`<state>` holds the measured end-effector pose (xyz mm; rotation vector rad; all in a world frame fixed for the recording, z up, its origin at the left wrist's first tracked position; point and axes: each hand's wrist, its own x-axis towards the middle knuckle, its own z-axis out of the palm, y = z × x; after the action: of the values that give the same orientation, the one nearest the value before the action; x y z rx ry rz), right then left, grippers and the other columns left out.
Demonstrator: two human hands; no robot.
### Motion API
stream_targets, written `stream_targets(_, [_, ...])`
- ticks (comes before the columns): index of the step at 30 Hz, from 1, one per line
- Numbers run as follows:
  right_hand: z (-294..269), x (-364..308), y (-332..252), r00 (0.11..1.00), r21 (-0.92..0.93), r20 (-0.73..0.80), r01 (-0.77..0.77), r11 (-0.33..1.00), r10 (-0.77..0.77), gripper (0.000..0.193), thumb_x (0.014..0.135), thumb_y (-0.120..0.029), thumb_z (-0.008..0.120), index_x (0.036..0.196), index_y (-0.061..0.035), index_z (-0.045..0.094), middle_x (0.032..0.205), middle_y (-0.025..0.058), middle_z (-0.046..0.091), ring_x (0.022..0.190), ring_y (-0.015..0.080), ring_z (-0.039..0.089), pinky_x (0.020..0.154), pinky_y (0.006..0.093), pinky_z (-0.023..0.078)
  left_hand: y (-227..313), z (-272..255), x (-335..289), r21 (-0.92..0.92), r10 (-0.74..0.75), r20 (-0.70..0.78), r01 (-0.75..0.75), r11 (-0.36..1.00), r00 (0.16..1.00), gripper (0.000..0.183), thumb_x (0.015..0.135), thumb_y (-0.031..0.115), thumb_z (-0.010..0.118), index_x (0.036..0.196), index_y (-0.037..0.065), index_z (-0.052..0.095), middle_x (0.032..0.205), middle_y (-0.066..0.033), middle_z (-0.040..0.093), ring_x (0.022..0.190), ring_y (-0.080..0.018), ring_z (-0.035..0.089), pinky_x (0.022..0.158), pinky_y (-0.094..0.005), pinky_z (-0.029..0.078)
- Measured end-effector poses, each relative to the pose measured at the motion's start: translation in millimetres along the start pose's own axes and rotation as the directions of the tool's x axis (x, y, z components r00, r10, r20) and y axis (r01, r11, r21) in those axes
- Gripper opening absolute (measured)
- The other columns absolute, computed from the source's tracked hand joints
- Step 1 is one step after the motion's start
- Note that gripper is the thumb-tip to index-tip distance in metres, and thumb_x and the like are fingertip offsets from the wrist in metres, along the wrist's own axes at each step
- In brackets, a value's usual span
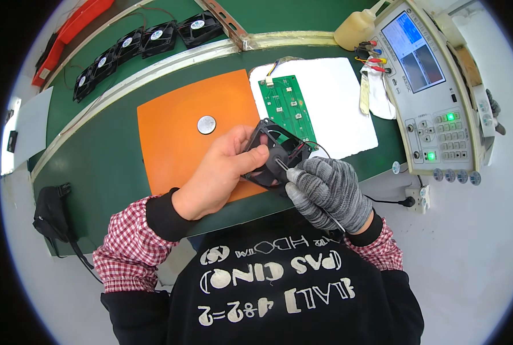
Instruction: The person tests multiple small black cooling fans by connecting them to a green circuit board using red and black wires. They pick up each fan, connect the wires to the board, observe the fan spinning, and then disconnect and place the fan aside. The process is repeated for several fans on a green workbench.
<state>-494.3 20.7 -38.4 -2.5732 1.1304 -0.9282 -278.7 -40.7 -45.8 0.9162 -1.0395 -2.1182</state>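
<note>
1. Above the near edge of the counter [95, 146], one bare left hand [219, 164] has its grip closed on a black fan [275, 152], thumb beside the hub. Keeping that hold firm, so the frame cannot twist, would probably matter most.
2. Between the two hands the fan is held tilted, hub showing upward; a steady angle should keep the tool's tips in sight.
3. To the right, one gloved right hand [328, 190] has its grip closed round one pair of tweezers [281, 165], tips at the hub; whether they touch it I cannot tell. Light, straight pressure seems wise, as a slip could scratch the plastic or snag the dark wire [322, 148].
4. Counted from the left: five more black fans [156, 41] beyond one pale rail [204, 53]; one orange mat [170, 132]; one silver disc [206, 125]; one green circuit board [285, 100] on one white sheet [342, 103]; one pale bottle [353, 30]; one test instrument [449, 106].
</note>
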Motion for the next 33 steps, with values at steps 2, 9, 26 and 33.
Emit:
stream_targets(2, [-2.2, 0.1, 0.7, 1.0, 0.0, 0.022, 0.005, 1.0, -0.005, 0.029, 0.08, -0.016, 0.069, 0.106, -0.0048, 0.062, 0.09, 0.0131, 0.063, 0.07, 0.0295, 0.064, 0.057, 0.0397, 0.052, 0.7, 0.1, 0.2, 0.008, -0.012, -0.006, 0.012, 1.0, 1.0, 0.023, 0.098, 0.012, 0.055, 0.115, -0.002, 0.05, 0.104, -0.0069, 0.065, 0.09, -0.0129, 0.066, 0.083, -0.0296, 0.056])
stream_targets(9, [-11.3, 5.9, -5.6, 0.993, -0.052, 0.115, 0.007, 0.999, -0.001, 0.023, 0.084, -0.019, 0.064, 0.099, -0.0013, 0.065, 0.092, 0.0156, 0.065, 0.073, 0.0284, 0.066, 0.059, 0.0384, 0.054, 4.2, 4.4, -1.8, 0.004, -0.017, -0.01, 0.017, 1.0, 1.0, 0.022, 0.098, 0.01, 0.055, 0.115, -0.002, 0.05, 0.104, -0.0081, 0.065, 0.09, -0.0128, 0.067, 0.083, -0.0293, 0.056])
stream_targets(26, [-33.7, 7.7, 3.8, 0.949, 0.508, -0.118, -0.195, 0.839, 0.292, 0.01, 0.086, -0.01, 0.07, 0.093, -0.0035, 0.068, 0.081, 0.0121, 0.066, 0.071, 0.027, 0.066, 0.063, 0.0338, 0.052, 1.1, -1.3, 2.9, 0.042, 0.033, 0.053, -0.035, 0.998, 0.998, 0.033, 0.096, 0.017, 0.06, 0.12, -0.004, 0.05, 0.108, -0.0076, 0.063, 0.091, -0.0131, 0.066, 0.082, -0.0301, 0.056])
stream_targets(33, [-31.4, -14.7, -4.0, 0.959, 0.252, -0.121, -0.222, 0.942, 0.258, 0.022, 0.079, -0.016, 0.077, 0.099, -0.0118, 0.07, 0.088, 0.0077, 0.067, 0.076, 0.0229, 0.066, 0.066, 0.0346, 0.052, 1.6, -0.1, 1.9, 0.051, 0.033, 0.053, -0.036, 0.998, 0.998, 0.035, 0.095, 0.018, 0.062, 0.12, -0.004, 0.051, 0.108, -0.0087, 0.064, 0.093, -0.0134, 0.067, 0.083, -0.0298, 0.057])
